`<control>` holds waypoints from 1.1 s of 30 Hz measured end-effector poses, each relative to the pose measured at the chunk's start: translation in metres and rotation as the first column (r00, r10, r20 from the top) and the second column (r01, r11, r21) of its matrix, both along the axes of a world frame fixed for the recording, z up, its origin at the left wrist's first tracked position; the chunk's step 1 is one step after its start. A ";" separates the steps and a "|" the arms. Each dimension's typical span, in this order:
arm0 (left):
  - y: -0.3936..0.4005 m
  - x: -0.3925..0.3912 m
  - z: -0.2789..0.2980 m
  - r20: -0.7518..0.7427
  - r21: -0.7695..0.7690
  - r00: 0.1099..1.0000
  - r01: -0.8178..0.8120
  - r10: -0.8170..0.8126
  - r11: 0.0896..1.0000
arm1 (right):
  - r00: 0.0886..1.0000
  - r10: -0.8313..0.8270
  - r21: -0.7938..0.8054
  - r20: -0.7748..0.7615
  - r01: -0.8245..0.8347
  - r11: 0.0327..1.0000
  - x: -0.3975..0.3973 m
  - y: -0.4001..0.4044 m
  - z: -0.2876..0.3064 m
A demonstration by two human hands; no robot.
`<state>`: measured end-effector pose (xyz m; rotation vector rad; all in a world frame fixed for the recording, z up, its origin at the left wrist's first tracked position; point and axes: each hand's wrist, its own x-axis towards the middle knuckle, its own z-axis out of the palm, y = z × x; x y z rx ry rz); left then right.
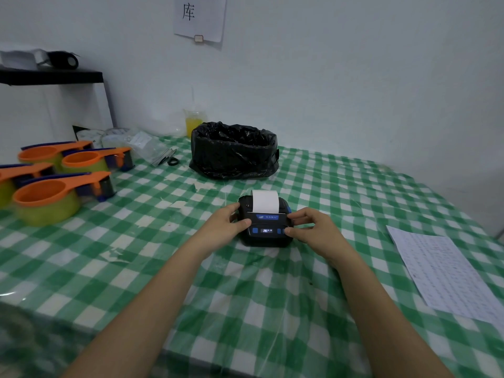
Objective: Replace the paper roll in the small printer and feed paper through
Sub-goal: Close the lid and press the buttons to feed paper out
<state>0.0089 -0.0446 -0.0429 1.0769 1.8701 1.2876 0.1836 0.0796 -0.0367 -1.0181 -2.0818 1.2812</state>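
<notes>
A small black printer (266,237) with blue buttons and a lit display sits on the green checked tablecloth (245,296) at the middle of the table. A strip of white paper (265,201) sticks up out of its top slot. My left hand (227,223) grips the printer's left side, thumb on the front panel. My right hand (311,229) holds the right side, with its thumb near the right blue button. The lid looks closed.
A black bag-lined bin (234,151) stands behind the printer. Several orange-and-green tape dispensers (54,181) crowd the left. Scissors (170,159) and plastic bags lie behind them. A printed sheet (444,271) lies at the right edge. A yellow drink cup (194,124) stands by the wall.
</notes>
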 end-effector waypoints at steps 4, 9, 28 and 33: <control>0.000 0.000 0.000 -0.009 -0.001 1.000 0.000 0.000 1.000 | 1.000 -0.002 0.004 0.008 0.002 1.000 0.000 0.000 0.000; -0.001 0.000 0.000 -0.006 -0.001 1.000 0.004 -0.004 1.000 | 1.000 -0.002 0.008 0.014 0.002 1.000 0.000 0.000 0.000; -0.003 0.003 0.003 -0.013 -0.009 1.000 0.006 -0.006 1.000 | 1.000 -0.002 0.007 0.024 0.002 1.000 0.000 0.000 0.002; -0.003 0.003 0.003 0.004 -0.009 1.000 0.002 -0.002 1.000 | 1.000 0.001 0.005 0.024 -0.001 1.000 0.000 0.000 0.002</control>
